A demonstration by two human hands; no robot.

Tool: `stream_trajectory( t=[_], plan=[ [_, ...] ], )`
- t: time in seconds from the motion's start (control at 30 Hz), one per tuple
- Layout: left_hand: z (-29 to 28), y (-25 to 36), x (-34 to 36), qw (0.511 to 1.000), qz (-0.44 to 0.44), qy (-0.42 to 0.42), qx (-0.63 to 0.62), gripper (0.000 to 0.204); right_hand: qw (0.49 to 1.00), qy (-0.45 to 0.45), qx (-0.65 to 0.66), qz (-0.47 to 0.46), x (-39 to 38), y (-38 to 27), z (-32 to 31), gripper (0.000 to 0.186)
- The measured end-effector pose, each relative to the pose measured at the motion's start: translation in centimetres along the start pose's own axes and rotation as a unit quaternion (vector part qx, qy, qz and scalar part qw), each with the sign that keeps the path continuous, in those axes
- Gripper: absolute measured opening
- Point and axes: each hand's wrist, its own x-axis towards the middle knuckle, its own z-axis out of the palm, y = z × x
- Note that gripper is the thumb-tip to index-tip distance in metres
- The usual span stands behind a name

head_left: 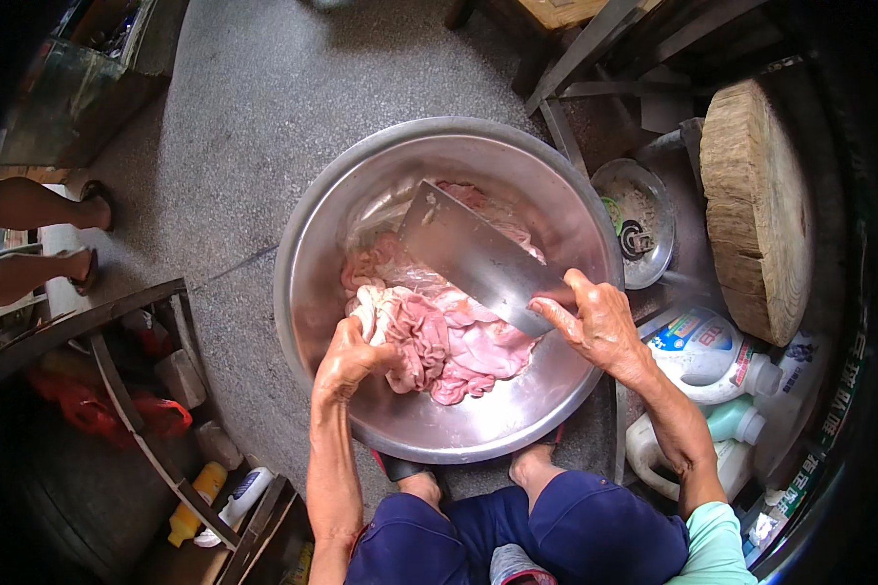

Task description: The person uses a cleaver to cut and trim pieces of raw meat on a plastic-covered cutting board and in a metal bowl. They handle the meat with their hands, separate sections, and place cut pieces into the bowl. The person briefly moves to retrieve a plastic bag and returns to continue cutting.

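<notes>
With our left hand (349, 353) clamped on the pink offal (439, 331) in the steel basin (312, 244) and right hand (595, 322) gripping the cleaver (473, 255), we'd keep the blade flat, scraping away from our fingers.

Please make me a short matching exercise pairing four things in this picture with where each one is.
Things:
1. cleaver
2. pink offal
3. wooden chopping block
4. yellow bottle

Places:
A. lower left, by the metal frame
B. gripped by the left hand inside the steel basin
C. held in the right hand
D. far right, standing on edge

Pairs: 1-C, 2-B, 3-D, 4-A
</notes>
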Motion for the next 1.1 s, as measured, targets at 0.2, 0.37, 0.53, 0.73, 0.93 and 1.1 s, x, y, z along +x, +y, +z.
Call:
stream_trajectory(
  t=[0.2, 0.37, 0.53, 0.73, 0.93, 1.1],
  plan=[
    [0.0, -0.1, -1.0, 0.962, -0.066, -0.118, -0.238, 0.060, 0.998, -0.030, 0.052, 0.003, -0.9, -0.1, 0.3, 0.037],
    [-0.7, -2.0, 0.0, 0.898, -0.025, -0.214, -0.383, 0.058, 0.993, -0.089, 0.083, -0.003, -1.8, -1.7, -0.7, 0.034],
    [-0.5, -2.2, 3.8, 0.794, 0.013, -0.146, -0.590, 0.053, 0.986, -0.097, 0.133, -0.013, -2.6, -1.8, -0.1, 0.040],
    [-1.8, -5.2, 5.6, 0.732, 0.038, -0.194, -0.652, 0.059, 0.976, -0.165, 0.139, 0.019, -1.4, -1.2, 2.6, 0.046],
    [0.0, -1.8, 3.8, 0.692, 0.034, -0.192, -0.695, 0.062, 0.972, -0.130, 0.193, 0.037, -1.7, 0.5, 5.1, 0.052],
    [-1.3, -3.7, 3.4, 0.670, 0.021, -0.224, -0.707, 0.062, 0.987, -0.124, 0.091, 0.051, -1.6, -0.8, 3.6, 0.047]
  ],
)
